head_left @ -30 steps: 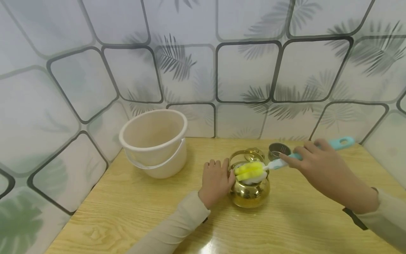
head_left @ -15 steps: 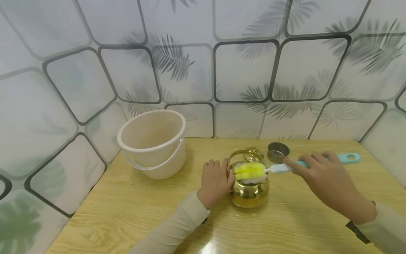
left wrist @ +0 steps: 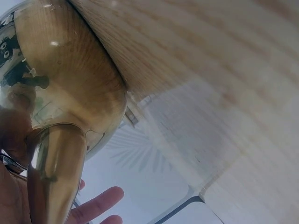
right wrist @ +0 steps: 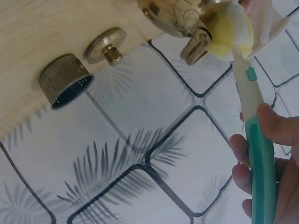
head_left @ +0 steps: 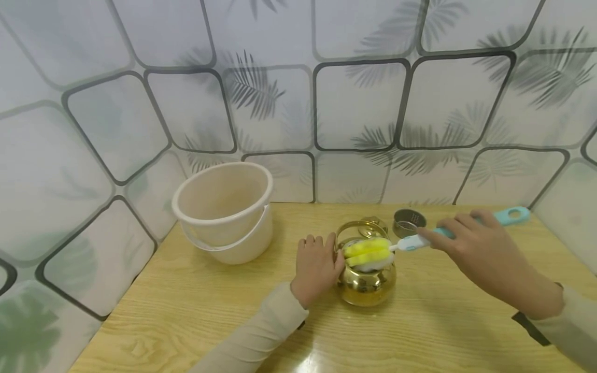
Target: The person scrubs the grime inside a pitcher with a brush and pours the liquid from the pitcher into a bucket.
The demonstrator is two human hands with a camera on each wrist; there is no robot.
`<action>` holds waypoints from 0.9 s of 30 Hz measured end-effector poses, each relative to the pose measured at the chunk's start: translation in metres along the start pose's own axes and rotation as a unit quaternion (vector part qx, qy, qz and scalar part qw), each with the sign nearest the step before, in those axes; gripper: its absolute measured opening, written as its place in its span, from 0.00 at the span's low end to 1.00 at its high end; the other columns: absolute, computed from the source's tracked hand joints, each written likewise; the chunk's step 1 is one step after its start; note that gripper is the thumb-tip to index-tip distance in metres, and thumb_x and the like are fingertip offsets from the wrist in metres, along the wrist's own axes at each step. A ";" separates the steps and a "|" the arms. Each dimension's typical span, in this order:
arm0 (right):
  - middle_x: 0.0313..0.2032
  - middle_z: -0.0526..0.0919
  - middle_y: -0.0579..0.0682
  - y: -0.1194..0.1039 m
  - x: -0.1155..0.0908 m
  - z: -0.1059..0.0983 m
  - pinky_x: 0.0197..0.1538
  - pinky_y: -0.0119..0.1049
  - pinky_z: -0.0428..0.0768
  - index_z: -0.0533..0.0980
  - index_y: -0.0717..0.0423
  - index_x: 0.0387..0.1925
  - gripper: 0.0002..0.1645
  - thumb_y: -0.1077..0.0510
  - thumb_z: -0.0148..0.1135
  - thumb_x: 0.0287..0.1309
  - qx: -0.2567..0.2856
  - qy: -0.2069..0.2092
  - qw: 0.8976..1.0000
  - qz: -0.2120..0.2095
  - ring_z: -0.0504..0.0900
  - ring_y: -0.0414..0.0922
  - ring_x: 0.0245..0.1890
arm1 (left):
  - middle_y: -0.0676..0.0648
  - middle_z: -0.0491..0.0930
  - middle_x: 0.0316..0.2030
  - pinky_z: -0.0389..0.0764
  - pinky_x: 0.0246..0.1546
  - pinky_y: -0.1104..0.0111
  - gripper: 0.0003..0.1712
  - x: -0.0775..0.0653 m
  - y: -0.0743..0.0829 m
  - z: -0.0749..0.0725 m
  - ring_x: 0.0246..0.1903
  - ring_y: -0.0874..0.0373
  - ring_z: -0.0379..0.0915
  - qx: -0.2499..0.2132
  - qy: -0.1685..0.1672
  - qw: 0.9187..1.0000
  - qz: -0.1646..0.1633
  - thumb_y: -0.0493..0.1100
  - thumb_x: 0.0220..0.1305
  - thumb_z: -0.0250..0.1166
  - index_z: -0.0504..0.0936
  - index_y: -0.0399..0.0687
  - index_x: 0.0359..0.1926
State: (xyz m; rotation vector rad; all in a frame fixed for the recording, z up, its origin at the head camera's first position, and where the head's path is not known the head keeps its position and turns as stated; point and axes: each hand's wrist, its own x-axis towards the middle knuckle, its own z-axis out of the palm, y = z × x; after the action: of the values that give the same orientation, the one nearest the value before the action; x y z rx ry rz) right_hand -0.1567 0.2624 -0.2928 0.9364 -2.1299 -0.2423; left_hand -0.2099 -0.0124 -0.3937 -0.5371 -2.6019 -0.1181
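A shiny gold kettle (head_left: 367, 286) with a raised hoop handle stands upright on the wooden table. Its spout (left wrist: 57, 170) lies between the thumb and fingers of my left hand (head_left: 316, 269), which grips the kettle's left side. My right hand (head_left: 485, 259) holds a cleaning brush by its turquoise and white handle (right wrist: 261, 163), fingers and thumb wrapped round it. The brush's yellow and white sponge head (head_left: 368, 252) lies sideways across the kettle's mouth. It covers most of the opening.
Behind the kettle lies its gold lid (head_left: 372, 227), with a perforated metal strainer cup (head_left: 409, 223) to the right of it. A cream bucket (head_left: 240, 241) with a hanging handle stands at the back left. A patterned wall (head_left: 364, 103) encloses the table.
The right hand and the brush handle dipped toward me, then rose partway again; the sponge head stays over the kettle's mouth. The left hand and kettle keep their place.
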 end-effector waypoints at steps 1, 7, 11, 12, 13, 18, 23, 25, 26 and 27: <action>0.28 0.81 0.55 0.001 0.001 -0.002 0.34 0.51 0.72 0.80 0.51 0.43 0.18 0.61 0.46 0.59 0.001 -0.004 1.000 -0.003 0.78 0.55 0.27 | 0.46 0.81 0.30 0.70 0.34 0.64 0.22 0.000 0.000 0.000 0.31 0.51 0.74 0.000 0.000 1.000 0.000 0.54 0.64 0.49 0.76 0.48 0.51; 0.31 0.82 0.57 0.010 0.001 -0.018 0.37 0.53 0.72 0.79 0.52 0.46 0.20 0.61 0.50 0.52 -0.007 -0.027 1.000 -0.003 0.80 0.57 0.31 | 0.45 0.81 0.30 0.70 0.35 0.63 0.22 0.000 0.001 -0.001 0.31 0.51 0.74 0.001 0.003 1.000 0.003 0.54 0.64 0.49 0.76 0.48 0.52; 0.30 0.82 0.56 0.013 -0.001 -0.026 0.36 0.53 0.72 0.79 0.50 0.47 0.28 0.52 0.29 0.71 -0.021 -0.020 1.000 0.011 0.80 0.56 0.30 | 0.45 0.81 0.31 0.71 0.38 0.62 0.24 0.001 0.001 0.000 0.33 0.51 0.75 0.008 -0.005 1.000 0.000 0.55 0.65 0.48 0.74 0.48 0.54; 0.30 0.82 0.55 0.014 -0.002 -0.027 0.35 0.52 0.72 0.79 0.49 0.46 0.32 0.50 0.24 0.73 -0.023 -0.016 0.999 0.015 0.80 0.56 0.29 | 0.45 0.81 0.31 0.71 0.38 0.62 0.24 0.001 0.000 0.000 0.33 0.51 0.75 0.008 -0.006 1.000 0.000 0.55 0.64 0.48 0.74 0.48 0.54; 0.29 0.82 0.55 0.014 -0.003 -0.028 0.35 0.52 0.72 0.79 0.49 0.46 0.36 0.48 0.19 0.73 -0.025 -0.015 0.999 0.019 0.80 0.56 0.29 | 0.45 0.81 0.31 0.71 0.39 0.62 0.24 0.001 0.000 0.000 0.34 0.51 0.75 0.009 -0.006 1.000 -0.001 0.55 0.64 0.48 0.74 0.49 0.54; 0.28 0.82 0.54 0.013 -0.013 -0.029 0.33 0.50 0.70 0.79 0.48 0.45 0.38 0.45 0.17 0.72 -0.025 -0.017 0.999 0.032 0.79 0.55 0.26 | 0.45 0.81 0.31 0.71 0.38 0.62 0.22 0.000 0.001 0.000 0.34 0.51 0.75 0.005 0.002 1.000 -0.001 0.54 0.64 0.49 0.75 0.49 0.53; 0.28 0.83 0.55 0.011 -0.026 -0.025 0.35 0.51 0.70 0.79 0.48 0.46 0.37 0.43 0.19 0.72 -0.020 -0.016 0.999 0.045 0.80 0.55 0.26 | 0.45 0.82 0.31 0.71 0.38 0.62 0.23 -0.001 0.001 -0.001 0.34 0.51 0.75 0.002 0.001 1.000 -0.001 0.54 0.64 0.49 0.76 0.48 0.53; 0.28 0.83 0.54 0.010 -0.031 -0.022 0.34 0.51 0.71 0.78 0.49 0.46 0.36 0.43 0.21 0.72 -0.017 -0.007 0.999 0.051 0.81 0.55 0.25 | 0.45 0.82 0.32 0.72 0.39 0.62 0.23 -0.001 0.001 -0.001 0.34 0.50 0.75 0.001 0.001 1.000 -0.002 0.54 0.64 0.49 0.76 0.48 0.53; 0.28 0.84 0.54 0.010 -0.033 -0.020 0.33 0.51 0.72 0.78 0.49 0.46 0.35 0.42 0.22 0.72 -0.015 -0.002 0.998 0.053 0.81 0.55 0.25 | 0.45 0.82 0.32 0.72 0.39 0.62 0.23 -0.001 0.001 -0.001 0.34 0.50 0.75 0.000 0.000 1.000 -0.003 0.54 0.64 0.49 0.76 0.48 0.53; 0.28 0.84 0.54 0.010 -0.035 -0.018 0.31 0.52 0.73 0.78 0.50 0.46 0.35 0.42 0.23 0.72 -0.011 0.003 0.998 0.055 0.81 0.55 0.25 | 0.45 0.82 0.32 0.72 0.39 0.62 0.23 -0.001 0.001 0.000 0.34 0.50 0.75 -0.001 0.000 1.000 -0.003 0.54 0.64 0.49 0.76 0.48 0.53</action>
State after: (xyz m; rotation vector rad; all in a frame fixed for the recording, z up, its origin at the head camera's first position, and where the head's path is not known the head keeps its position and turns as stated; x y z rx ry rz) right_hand -0.1341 0.2965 -0.2966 0.8024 -2.1606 -0.2068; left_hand -0.2087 -0.0121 -0.3938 -0.5289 -2.6048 -0.1228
